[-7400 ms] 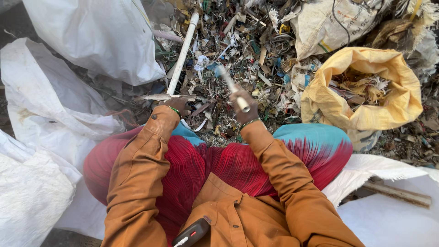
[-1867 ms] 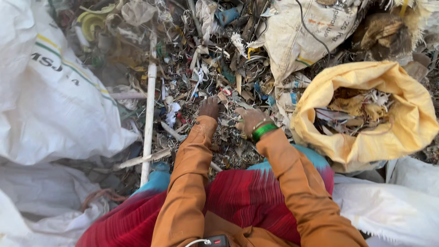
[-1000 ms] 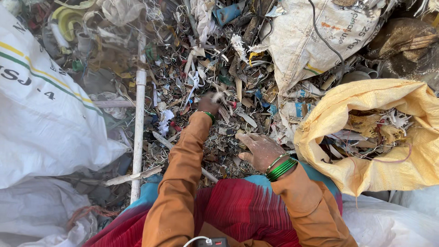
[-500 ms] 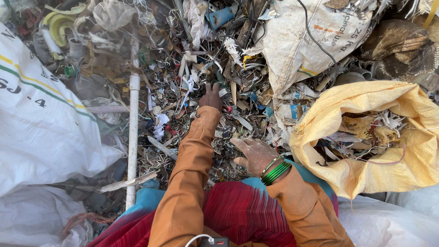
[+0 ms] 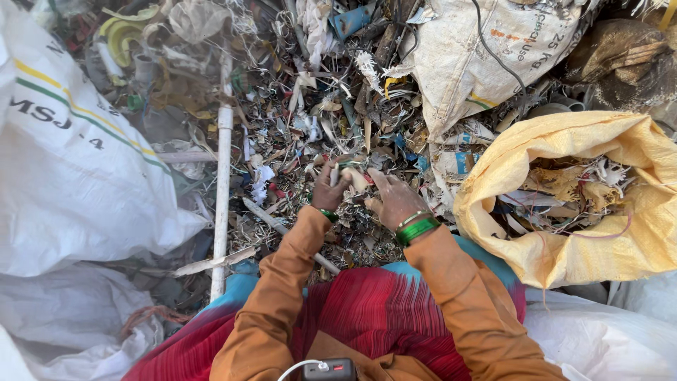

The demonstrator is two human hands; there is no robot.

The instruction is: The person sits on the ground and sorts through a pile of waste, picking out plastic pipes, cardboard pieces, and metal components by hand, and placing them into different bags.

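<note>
Seated amid a ground-covering heap of mixed scrap (image 5: 367, 106), a person closes the left hand (image 5: 327, 189) on a pale strip (image 5: 334, 174). The right hand (image 5: 392, 199) rests open-fingered on the litter, between white sacks (image 5: 77, 176) and a yellow sack (image 5: 620, 148).

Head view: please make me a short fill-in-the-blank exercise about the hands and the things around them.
1. Both hands, left hand and right hand, dig in a pile of mixed ____.
2. The open sack beside the right hand is ____.
3. The bangles on the right wrist are ____.

Missing words: scrap; yellow; green
</note>
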